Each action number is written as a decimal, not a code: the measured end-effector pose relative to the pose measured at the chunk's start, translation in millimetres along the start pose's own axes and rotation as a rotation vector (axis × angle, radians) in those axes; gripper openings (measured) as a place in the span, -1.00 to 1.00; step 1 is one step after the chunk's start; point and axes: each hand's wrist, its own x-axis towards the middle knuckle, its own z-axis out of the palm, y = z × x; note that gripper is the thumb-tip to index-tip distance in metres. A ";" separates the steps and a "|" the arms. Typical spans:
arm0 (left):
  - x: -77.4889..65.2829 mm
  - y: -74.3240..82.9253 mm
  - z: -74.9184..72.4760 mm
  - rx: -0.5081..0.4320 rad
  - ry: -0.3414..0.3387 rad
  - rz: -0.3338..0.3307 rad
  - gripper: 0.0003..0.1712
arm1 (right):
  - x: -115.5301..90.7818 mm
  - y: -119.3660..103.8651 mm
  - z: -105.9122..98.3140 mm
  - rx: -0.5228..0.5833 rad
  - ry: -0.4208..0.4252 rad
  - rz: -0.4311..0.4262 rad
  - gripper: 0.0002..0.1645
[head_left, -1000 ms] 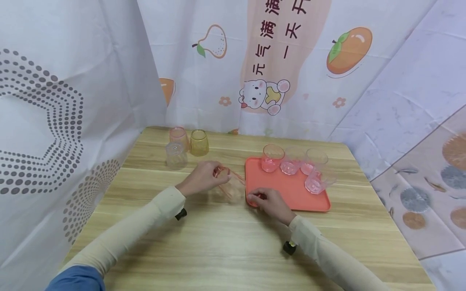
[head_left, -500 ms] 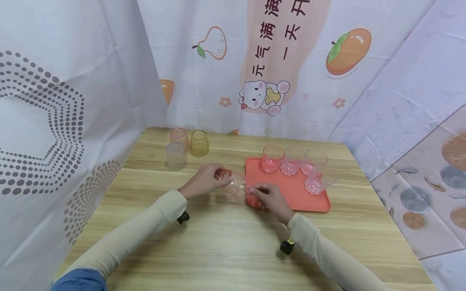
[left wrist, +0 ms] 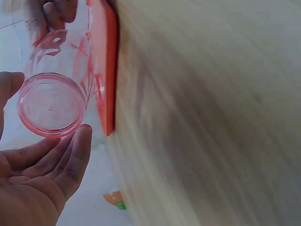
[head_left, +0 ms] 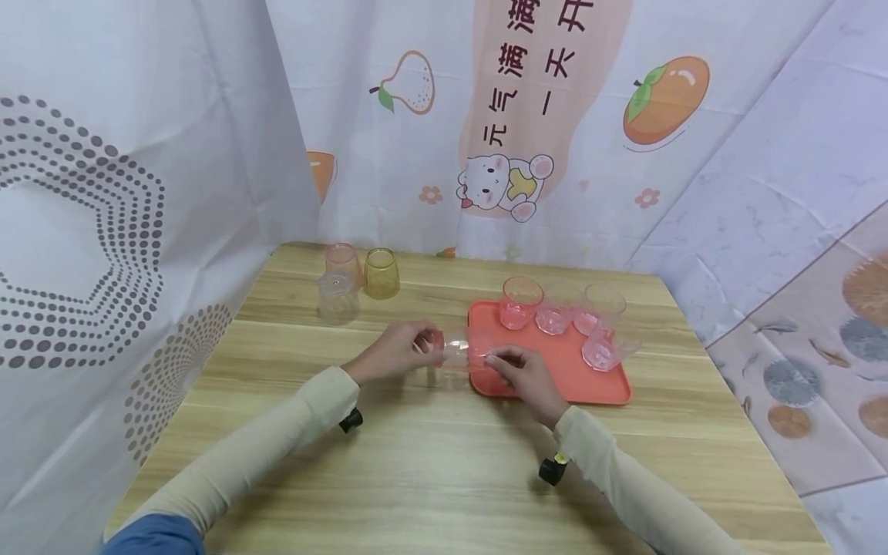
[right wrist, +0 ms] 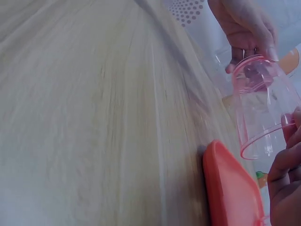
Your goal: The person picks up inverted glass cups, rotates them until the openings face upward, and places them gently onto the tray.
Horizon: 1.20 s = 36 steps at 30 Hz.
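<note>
A clear pink-tinted drinking glass [head_left: 455,351] is held on its side above the table, at the tray's left edge. The left hand [head_left: 397,352] pinches the base end, thumb on one side and fingers on the other. At the rim end, the right hand [head_left: 525,379] grips the glass with thumb and fingers. In the left wrist view the round base of the glass [left wrist: 51,106] faces the camera. The right wrist view shows its open rim near the right fingers [right wrist: 288,165].
A red-orange tray [head_left: 548,370] on the right holds several pinkish clear glasses [head_left: 516,312], one of them tilted. At the back left stand a yellow glass [head_left: 381,276], a pink glass [head_left: 343,260] and a colourless glass [head_left: 338,301]. Curtains surround the wooden table [head_left: 416,470].
The glass has turned from slanting to level between the hands. The left hand has shifted slightly down and right; the right hand has shifted slightly right and is now at the rim.
</note>
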 end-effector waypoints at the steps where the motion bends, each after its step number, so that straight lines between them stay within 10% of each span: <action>1: -0.2 -0.4 2.2 0.009 -0.010 0.001 -0.50 | -0.6 0.4 -1.5 -0.022 0.000 -0.018 -0.56; 18: 4.1 5.1 42.2 0.070 -0.105 -0.008 -0.82 | 1.4 -8.6 -32.6 -0.546 0.128 -0.366 -0.86; 36: 20.3 15.1 69.6 0.113 -0.144 -0.055 -0.60 | 1.9 -8.2 -48.1 -0.630 0.134 -0.492 -0.86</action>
